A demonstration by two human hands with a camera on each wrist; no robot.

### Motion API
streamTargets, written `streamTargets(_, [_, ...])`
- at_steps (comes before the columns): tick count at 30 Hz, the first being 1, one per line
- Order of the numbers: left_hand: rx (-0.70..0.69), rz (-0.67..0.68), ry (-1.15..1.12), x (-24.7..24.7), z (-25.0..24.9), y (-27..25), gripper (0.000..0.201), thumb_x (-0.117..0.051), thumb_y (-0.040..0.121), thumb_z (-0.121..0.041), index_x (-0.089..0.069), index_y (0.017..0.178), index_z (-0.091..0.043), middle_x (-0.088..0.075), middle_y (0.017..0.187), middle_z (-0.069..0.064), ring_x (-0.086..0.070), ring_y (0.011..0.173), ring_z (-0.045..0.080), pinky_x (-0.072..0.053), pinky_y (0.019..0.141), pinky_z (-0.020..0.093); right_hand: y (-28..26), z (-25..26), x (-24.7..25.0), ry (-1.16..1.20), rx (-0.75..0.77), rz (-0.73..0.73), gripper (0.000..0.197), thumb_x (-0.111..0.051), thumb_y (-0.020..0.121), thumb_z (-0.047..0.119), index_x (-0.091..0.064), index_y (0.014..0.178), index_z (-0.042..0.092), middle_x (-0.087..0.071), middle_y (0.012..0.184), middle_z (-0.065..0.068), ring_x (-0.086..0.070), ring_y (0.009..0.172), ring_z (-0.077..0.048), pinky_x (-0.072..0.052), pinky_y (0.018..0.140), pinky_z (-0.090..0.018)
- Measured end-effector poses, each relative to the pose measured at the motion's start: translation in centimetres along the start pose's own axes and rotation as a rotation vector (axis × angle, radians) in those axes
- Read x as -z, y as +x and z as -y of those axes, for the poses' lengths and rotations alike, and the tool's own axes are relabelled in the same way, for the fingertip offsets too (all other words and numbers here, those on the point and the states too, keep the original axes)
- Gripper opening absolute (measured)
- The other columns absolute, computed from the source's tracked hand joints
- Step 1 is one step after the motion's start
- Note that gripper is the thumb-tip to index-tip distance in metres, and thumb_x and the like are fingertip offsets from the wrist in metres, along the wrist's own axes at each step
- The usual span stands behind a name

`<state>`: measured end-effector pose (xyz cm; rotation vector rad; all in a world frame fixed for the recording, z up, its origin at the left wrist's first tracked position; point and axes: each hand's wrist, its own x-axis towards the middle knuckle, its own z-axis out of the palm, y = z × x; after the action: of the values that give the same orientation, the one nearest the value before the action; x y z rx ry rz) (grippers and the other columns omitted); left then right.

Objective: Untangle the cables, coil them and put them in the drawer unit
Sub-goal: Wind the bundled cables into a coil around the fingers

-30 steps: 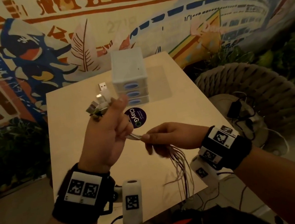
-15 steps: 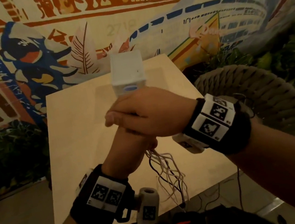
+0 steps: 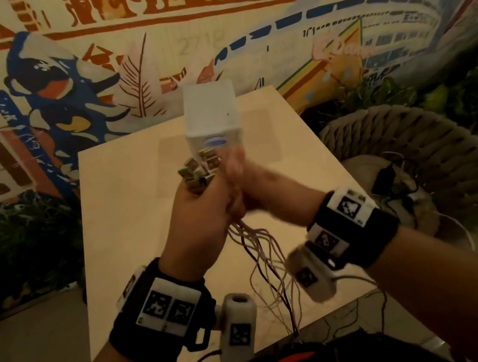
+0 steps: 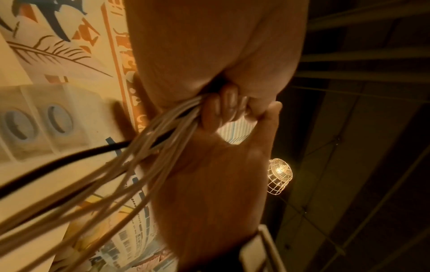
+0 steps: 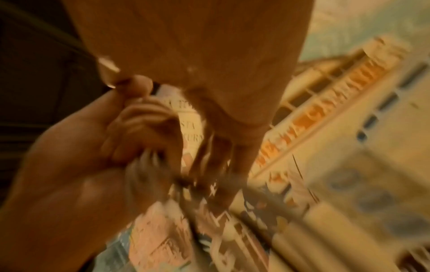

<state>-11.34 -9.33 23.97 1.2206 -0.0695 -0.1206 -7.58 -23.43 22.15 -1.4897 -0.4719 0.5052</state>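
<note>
My left hand (image 3: 205, 215) is raised over the table and grips a bundle of thin pale cables (image 3: 264, 259). The bundle's USB plugs (image 3: 199, 170) stick out above the fist. The left wrist view shows my curled left fingers (image 4: 228, 103) round the cables (image 4: 116, 174), one of them black. My right hand (image 3: 261, 189), blurred, presses against the left fist. Its thumb (image 4: 267, 128) reaches up to my left fingers and the hand wraps the strands just below them. The loose ends hang past the table's near edge. Behind the hands stands the white drawer unit (image 3: 210, 115), its drawers closed.
The light wooden table (image 3: 131, 231) backs onto a painted mural wall. A round woven chair (image 3: 434, 153) holding a black adapter and cords (image 3: 391, 182) stands to the right. Dark plants (image 3: 4, 254) fill the left. A caged lamp (image 4: 279, 176) hangs overhead.
My right hand left the strands it pinched below the left fist, passed over the left hand, and now sits against its right side. The left hand rose toward the drawer unit.
</note>
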Motion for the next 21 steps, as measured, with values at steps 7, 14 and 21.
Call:
streamTargets(7, [-0.003, 0.022, 0.164, 1.7, -0.1, 1.2, 0.036, -0.062, 0.095, -0.034, -0.05, 0.065, -0.019, -0.023, 0.055, 0.009, -0.028, 0.046, 0.022, -0.038, 0.048, 0.029, -1.8, -3.6, 0.1, -0.114, -0.305, 0.266, 0.042, -0.043, 0.104, 0.05, -0.053, 0.066, 0.033, -0.035, 0.056, 0.008, -0.03, 0.046, -0.01, -0.033, 0.049, -0.023])
streamTargets(14, [-0.088, -0.018, 0.567, 3.5, 0.3, 0.7, 0.026, -0.067, 0.095, -0.033, -0.058, 0.071, -0.029, -0.051, 0.051, -0.008, -0.048, 0.048, 0.01, -0.043, 0.055, 0.024, -2.6, -3.7, 2.0, -0.45, -0.487, 0.233, 0.049, -0.04, 0.1, 0.062, -0.055, 0.077, 0.023, -0.043, 0.066, -0.001, -0.04, 0.051, -0.013, -0.045, 0.059, -0.031])
streamTargets(21, [-0.162, 0.17, 1.17, 5.3, 3.9, 1.6, 0.023, -0.072, 0.091, -0.048, -0.066, 0.086, -0.026, -0.059, 0.08, -0.01, -0.056, 0.075, 0.006, -0.042, 0.066, 0.024, -1.6, -3.4, 3.2, -0.546, -0.579, 0.127, 0.039, -0.044, 0.106, 0.042, -0.058, 0.075, 0.022, -0.041, 0.058, 0.009, -0.034, 0.051, -0.012, -0.035, 0.052, -0.027])
